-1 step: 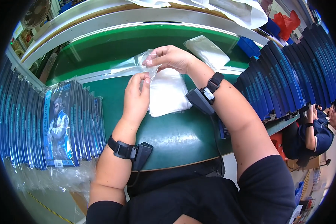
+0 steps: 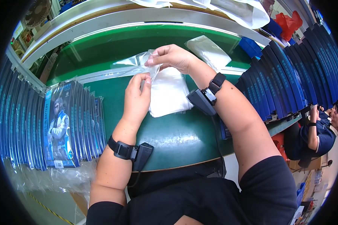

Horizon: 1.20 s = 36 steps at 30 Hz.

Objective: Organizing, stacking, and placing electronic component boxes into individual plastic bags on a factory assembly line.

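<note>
A clear plastic bag [image 2: 134, 63] is stretched between my hands above the green work surface. My left hand [image 2: 137, 93] pinches its near side between thumb and fingers. With thumb and fingertips closed, my right hand [image 2: 173, 58] grips the bag's upper right edge. The see-through film makes its exact outline hard to follow. Just below my hands lies a stack of flat clear bags [image 2: 169, 95] on the green table [image 2: 176, 140]. Another bundle of clear bags [image 2: 208, 51] rests farther back, right of my right hand.
Blue boxes in clear wrapping [image 2: 60, 127] stand in a row at the left. More blue boxes [image 2: 274, 80] are packed upright at the right. A blue bin [image 2: 250, 47] sits at the back right. A co-worker [image 2: 319, 135] sits beyond the right boxes.
My right hand has shifted very slightly, and the film's folds and glints look a little different. Both hands keep their pinch on the plastic bag.
</note>
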Each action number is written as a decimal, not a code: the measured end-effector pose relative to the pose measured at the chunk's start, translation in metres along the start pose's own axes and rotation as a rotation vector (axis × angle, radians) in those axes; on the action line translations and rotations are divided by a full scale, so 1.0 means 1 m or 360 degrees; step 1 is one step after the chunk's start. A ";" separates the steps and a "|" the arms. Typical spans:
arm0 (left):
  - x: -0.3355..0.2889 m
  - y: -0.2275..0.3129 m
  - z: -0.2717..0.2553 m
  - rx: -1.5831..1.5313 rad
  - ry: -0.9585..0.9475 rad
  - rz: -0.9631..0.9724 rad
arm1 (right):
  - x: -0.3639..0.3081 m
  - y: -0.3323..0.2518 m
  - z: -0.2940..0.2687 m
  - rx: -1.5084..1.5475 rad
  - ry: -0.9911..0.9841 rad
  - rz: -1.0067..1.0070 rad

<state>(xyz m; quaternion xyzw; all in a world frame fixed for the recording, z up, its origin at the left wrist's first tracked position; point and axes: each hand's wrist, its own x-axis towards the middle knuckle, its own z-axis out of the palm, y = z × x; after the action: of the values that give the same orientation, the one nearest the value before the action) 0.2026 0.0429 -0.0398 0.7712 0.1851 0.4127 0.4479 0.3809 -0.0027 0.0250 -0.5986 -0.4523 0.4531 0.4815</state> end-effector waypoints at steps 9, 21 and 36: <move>0.003 0.015 -0.008 -0.0229 -0.0014 -0.0179 | -0.031 -0.010 0.006 -0.0467 0.0726 0.0137; 0.043 0.045 -0.007 -0.1097 0.0087 -0.1452 | -0.054 0.017 -0.001 0.0773 0.0407 -0.0082; 0.104 -0.039 0.041 0.1348 -0.0253 -0.0105 | -0.062 0.025 0.010 -0.0441 0.0836 0.0554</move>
<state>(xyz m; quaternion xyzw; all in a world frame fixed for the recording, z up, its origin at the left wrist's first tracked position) 0.3005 0.1092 -0.0342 0.9100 0.3276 0.2252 0.1177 0.3626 -0.0645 0.0052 -0.8229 -0.2611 0.2930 0.4109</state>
